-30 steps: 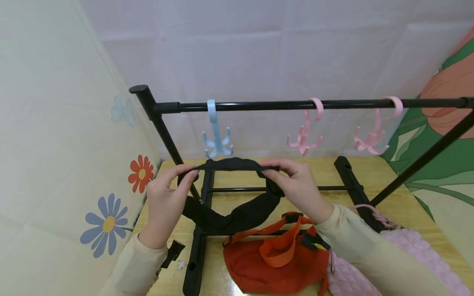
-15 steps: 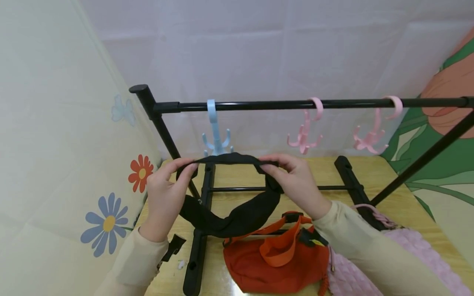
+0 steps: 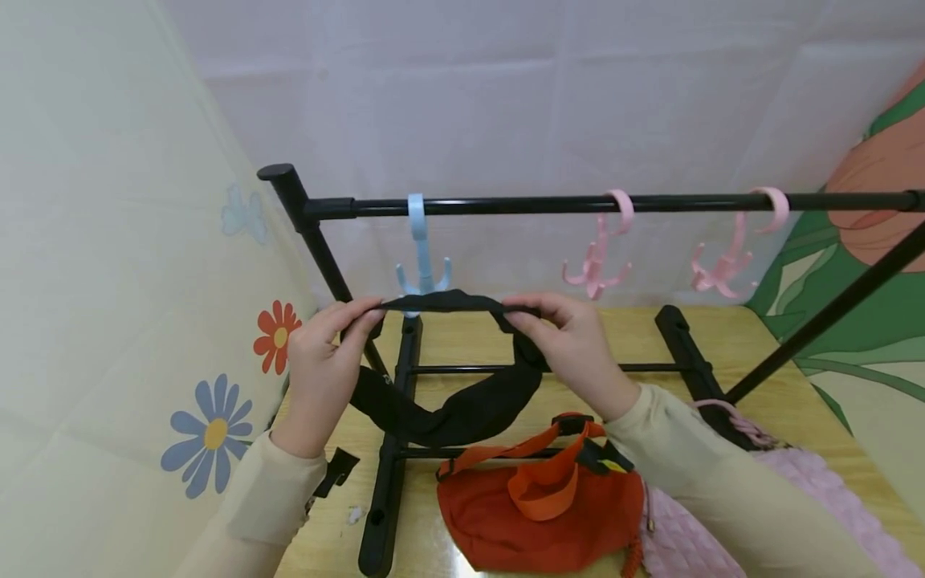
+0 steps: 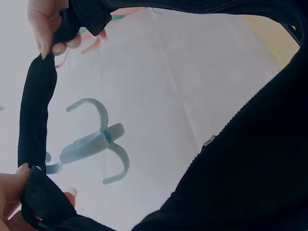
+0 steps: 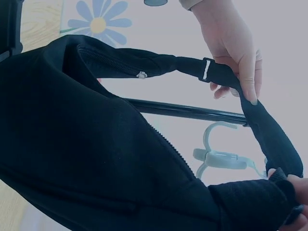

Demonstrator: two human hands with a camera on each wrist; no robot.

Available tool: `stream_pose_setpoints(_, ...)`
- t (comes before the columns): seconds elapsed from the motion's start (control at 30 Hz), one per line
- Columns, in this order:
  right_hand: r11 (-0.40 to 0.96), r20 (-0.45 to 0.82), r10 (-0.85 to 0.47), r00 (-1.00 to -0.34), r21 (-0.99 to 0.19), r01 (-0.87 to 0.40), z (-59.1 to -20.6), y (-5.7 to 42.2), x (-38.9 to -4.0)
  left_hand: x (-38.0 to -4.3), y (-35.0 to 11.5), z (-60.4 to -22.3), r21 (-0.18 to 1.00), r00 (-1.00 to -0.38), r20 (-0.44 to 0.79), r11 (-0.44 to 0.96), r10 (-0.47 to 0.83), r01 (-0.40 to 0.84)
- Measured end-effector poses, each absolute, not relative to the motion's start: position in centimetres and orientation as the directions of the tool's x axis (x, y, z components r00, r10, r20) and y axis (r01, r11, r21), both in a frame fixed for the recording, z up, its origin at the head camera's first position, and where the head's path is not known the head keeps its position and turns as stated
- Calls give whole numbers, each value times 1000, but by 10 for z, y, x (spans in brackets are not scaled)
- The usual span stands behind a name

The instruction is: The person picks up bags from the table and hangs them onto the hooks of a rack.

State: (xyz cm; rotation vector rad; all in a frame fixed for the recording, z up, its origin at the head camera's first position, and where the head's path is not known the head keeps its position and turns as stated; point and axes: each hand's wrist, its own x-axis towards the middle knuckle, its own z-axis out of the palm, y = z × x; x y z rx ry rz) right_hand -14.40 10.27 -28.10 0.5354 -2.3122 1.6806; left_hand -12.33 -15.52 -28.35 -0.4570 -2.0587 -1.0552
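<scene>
Black waist bag [image 3: 451, 421], zippered, held up by its strap in front of the rack; the zip is hard to make out from the head view but plain in both wrist views. Left hand [image 3: 325, 361]: fingers pinching the strap. Right hand [image 3: 581, 349]: fingers pinching it farther along. Blue hook [image 3: 419, 233]: on the black rail [image 3: 506, 206], lower prongs partly hidden by the strap. Two pink hooks [image 3: 596, 261]: farther right. Orange-red bag [image 3: 535, 522]: on the worktop [image 3: 636, 333]. Pink quilted bag [image 3: 809, 482]: partly covered by the right sleeve [image 3: 708, 466], cut off below. Dark object [image 3: 337, 472]: beside the left sleeve [image 3: 278, 490], partly hidden, unidentifiable.
</scene>
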Motion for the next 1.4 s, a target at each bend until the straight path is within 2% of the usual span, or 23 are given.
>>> stream_pose_setpoints(0.23, 267, 379, -137, -915, -876, -402, -279, 101, -146, -126, -155, -280, 508, -629, 777, 611, -21, 607)
stream_pose_setpoints(0.57, 220, 403, -135, -905, -878, -424, -280, 98, -149, -129, -154, -282, 538, -640, 765, 610, -65, 581)
stream_pose_setpoints(0.83, 205, 349, -117, -930, -908, -366, -276, 94, -154, -130, -153, -280, 596, -683, 721, 608, -118, 525)
stream_pose_setpoints(1.2, 169, 298, -100, -949, -935, -312, -274, 87, -162, -134, -154, -280, 611, -685, 715, 599, -137, 518)
stream_pose_setpoints(1.4, 159, 280, -97, -955, -943, -293, -274, 85, -165, -136, -154, -281, 628, -712, 689, 600, -133, 495)
